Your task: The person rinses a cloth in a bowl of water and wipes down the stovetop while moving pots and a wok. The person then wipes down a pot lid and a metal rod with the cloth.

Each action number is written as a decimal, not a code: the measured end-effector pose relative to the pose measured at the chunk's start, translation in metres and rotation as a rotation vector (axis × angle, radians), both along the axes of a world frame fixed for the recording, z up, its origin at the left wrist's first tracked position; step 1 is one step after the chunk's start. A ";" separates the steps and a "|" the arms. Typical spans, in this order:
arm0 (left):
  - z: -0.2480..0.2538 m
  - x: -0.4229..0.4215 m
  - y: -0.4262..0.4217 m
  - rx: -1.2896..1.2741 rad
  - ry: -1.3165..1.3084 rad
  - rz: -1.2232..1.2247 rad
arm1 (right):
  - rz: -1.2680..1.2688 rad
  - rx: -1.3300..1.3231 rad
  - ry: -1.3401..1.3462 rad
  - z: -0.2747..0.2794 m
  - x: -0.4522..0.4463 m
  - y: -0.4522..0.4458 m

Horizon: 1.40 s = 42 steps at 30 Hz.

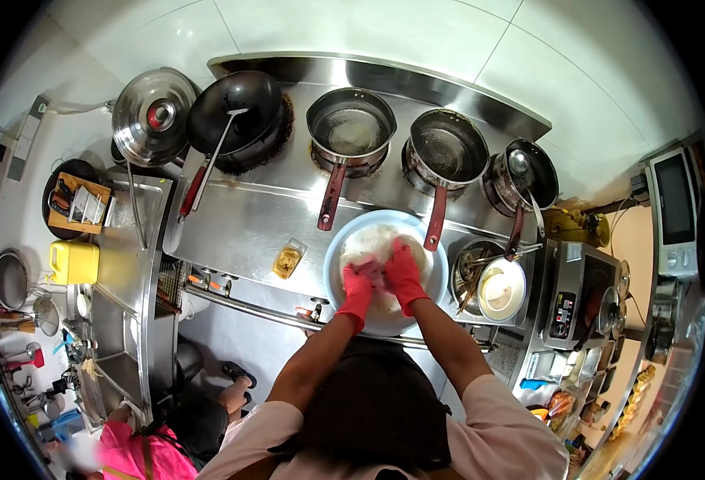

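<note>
A large pale blue basin (440,282) with whitish, foamy contents sits at the front edge of the steel stove counter. Both my hands wear red gloves and are inside it. My left hand (358,290) is closed round a pinkish-red cloth-like item (375,276), low in the basin. Close on its right, my right hand (403,268) has its fingers curled at the same item; motion blurs them slightly. What lies under the foam is hidden. The red-brown handles of two pans (352,128) (448,152) point toward the basin.
A black wok (240,100) and steel lid (148,112) stand back left. Left of the basin is a small container (288,260). To the right are a white bowl (502,290) and an induction cooker (580,296). A person in pink (144,448) is at the lower left.
</note>
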State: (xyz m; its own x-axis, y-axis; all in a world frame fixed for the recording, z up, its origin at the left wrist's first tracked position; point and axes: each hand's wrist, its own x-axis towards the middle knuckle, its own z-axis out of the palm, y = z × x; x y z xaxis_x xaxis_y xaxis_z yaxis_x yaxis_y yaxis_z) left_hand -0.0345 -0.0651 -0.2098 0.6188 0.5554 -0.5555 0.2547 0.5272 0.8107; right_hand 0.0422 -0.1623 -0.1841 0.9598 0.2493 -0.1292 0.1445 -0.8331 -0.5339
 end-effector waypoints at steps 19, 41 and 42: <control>-0.023 0.033 0.024 -0.092 0.255 -0.386 | -0.242 0.415 0.321 0.073 -0.043 0.044; -0.001 -0.002 0.028 0.339 0.189 -0.118 | -0.327 0.083 0.009 -0.088 0.008 -0.038; 0.001 0.001 0.023 0.321 0.252 -0.106 | -0.438 0.121 0.141 -0.049 -0.003 -0.027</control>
